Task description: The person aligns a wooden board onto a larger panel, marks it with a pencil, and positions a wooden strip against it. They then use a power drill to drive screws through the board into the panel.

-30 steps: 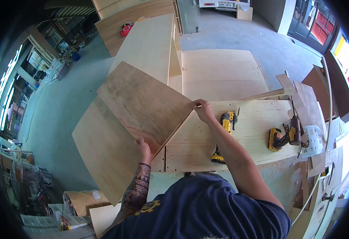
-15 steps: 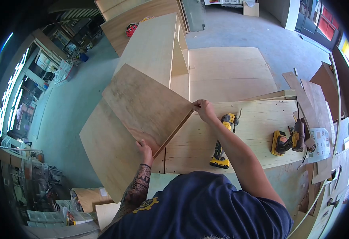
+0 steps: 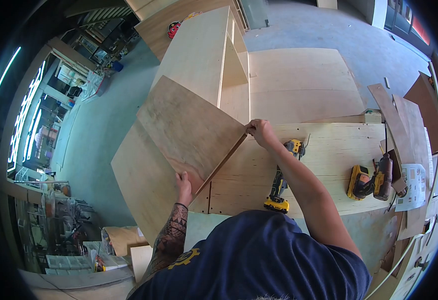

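Observation:
A plywood panel [image 3: 191, 120] is held at a slant above the wooden pieces. My left hand [image 3: 183, 189] grips its near edge, thumb on the upper face and the other fingers hidden beneath. At the panel's right corner, my right hand [image 3: 261, 132] is closed in a pinch on the edge. Under the panel lie another, wider plywood sheet [image 3: 139, 175] and a pale board [image 3: 244, 172] with dark screw holes. A yellow-and-black cordless power tool [image 3: 279, 182] rests on that board, close to my right forearm.
A second cordless tool, a drill or driver [image 3: 371, 177], lies at the board's right end beside a printed sheet [image 3: 411, 187]. Offcut strips [image 3: 394, 117] are piled to the right. Beyond stand a pale wooden cabinet [image 3: 194, 60] and a large flat sheet [image 3: 304, 85].
The whole view has shifted slightly to the left, so things appear further right. Both hands keep their hold on the panel, which has hardly moved against the boards.

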### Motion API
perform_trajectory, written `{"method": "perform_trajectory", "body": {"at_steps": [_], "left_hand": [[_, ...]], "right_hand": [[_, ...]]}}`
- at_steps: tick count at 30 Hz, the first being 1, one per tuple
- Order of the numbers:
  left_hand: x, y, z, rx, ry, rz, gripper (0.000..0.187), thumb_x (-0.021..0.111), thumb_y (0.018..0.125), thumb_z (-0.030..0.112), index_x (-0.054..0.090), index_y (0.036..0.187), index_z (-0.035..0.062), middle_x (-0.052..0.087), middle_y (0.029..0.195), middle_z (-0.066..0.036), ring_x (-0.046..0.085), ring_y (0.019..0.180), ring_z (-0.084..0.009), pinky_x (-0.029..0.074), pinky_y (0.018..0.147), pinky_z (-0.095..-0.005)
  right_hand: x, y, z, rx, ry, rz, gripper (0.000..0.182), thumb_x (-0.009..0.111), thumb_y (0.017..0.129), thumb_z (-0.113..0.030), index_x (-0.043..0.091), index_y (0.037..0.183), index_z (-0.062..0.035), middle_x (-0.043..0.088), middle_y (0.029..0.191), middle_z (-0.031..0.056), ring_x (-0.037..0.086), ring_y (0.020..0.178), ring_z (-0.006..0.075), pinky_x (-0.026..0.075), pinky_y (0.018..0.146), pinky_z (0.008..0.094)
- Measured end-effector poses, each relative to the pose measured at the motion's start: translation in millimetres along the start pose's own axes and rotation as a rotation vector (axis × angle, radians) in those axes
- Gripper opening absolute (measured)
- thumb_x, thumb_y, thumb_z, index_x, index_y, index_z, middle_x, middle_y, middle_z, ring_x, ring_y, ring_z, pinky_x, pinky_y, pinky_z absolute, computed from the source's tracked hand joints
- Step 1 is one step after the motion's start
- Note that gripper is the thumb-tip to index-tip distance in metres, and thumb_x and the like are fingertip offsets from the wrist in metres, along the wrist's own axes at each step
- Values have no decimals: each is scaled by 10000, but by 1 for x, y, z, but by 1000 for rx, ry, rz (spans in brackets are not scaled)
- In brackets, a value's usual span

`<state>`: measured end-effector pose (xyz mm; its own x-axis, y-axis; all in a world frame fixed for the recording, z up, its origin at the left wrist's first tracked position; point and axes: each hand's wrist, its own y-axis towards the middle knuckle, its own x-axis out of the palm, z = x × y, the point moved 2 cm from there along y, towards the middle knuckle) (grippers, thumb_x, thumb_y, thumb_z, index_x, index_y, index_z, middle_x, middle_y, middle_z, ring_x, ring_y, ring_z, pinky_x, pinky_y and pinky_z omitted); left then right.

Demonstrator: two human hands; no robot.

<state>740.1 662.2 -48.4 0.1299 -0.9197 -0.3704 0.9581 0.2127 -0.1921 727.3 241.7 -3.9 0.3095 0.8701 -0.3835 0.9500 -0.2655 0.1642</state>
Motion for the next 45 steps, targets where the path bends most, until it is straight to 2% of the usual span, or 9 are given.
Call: {"method": "perform_trajectory", "body": {"at_steps": [4, 10, 18, 25, 28, 33, 36, 41, 45], "left_hand": [[-8, 19, -7, -66, 114, -42, 908, 638, 1023, 425, 179, 1617, -85, 281, 1680, -253, 329, 1537, -355, 291, 1240, -408], [-11, 3, 13, -121, 284, 45, 612, 741, 954, 322, 537, 1422, -16, 618, 1378, -143, 568, 1301, -260, 411, 1123, -410], [-38, 9, 26, -402, -562, -195, 236, 824, 899, 224, 711, 1087, 136, 723, 979, -4, 669, 903, -148, 495, 809, -288], [-78, 35, -13, -437, -329, -17, 248, 824, 899, 195, 692, 1069, 72, 716, 975, -32, 710, 909, -196, 583, 736, -362], [-63, 35, -23, -338, -470, -135, 297, 824, 900, 194, 672, 1108, 46, 708, 1014, -70, 712, 896, -228, 594, 716, -380], [-59, 59, -54, -329, -414, 132, 388, 740, 977, 252, 622, 1223, -23, 666, 1224, -141, 647, 1095, -249, 541, 925, -418], [-43, 5, 5, -202, -289, 305, 420, 688, 1017, 289, 612, 1253, -50, 655, 1269, -161, 609, 1172, -258, 496, 1004, -431], [-39, -9, -15, -196, -216, 343, 404, 649, 1044, 278, 597, 1244, -69, 656, 1262, -174, 618, 1133, -262, 505, 965, -421], [-23, -13, -11, -108, -112, 376, 392, 635, 1046, 257, 574, 1236, -80, 659, 1232, -183, 630, 1096, -260, 511, 943, -418]], "right_hand": [[3, 0, 6, -22, 36, 15, 124, 700, 841, -43, 772, 933, -2, 740, 887, 200, 728, 799, 338, 570, 736, 405], [7, 0, 9, -96, 43, 64, 84, 705, 849, -39, 755, 903, 2, 725, 897, 196, 715, 822, 357, 566, 744, 421], [25, -28, -24, -202, -130, 217, 88, 659, 855, -26, 741, 888, -28, 677, 913, 158, 695, 819, 370, 557, 729, 453], [52, -42, -21, -19, -32, 291, 90, 662, 859, -63, 748, 869, -38, 681, 870, 161, 695, 805, 378, 548, 718, 458], [48, -41, -16, 36, -77, 305, 79, 690, 868, -72, 748, 866, -18, 700, 876, 183, 701, 809, 389, 549, 722, 463], [42, -40, -19, 49, -76, 287, 102, 738, 872, -91, 749, 874, 11, 719, 916, 208, 711, 831, 395, 552, 728, 464], [46, -47, -22, 41, -63, 270, 105, 750, 865, -90, 752, 882, 14, 717, 896, 214, 714, 821, 395, 555, 731, 457], [51, -56, -2, 165, -88, 243, 124, 783, 845, -98, 782, 916, 4, 741, 893, 208, 749, 795, 323, 568, 748, 396], [49, -57, 3, 171, -6, 305, 112, 753, 855, -97, 767, 889, 9, 722, 847, 205, 724, 784, 368, 558, 762, 436]]}}
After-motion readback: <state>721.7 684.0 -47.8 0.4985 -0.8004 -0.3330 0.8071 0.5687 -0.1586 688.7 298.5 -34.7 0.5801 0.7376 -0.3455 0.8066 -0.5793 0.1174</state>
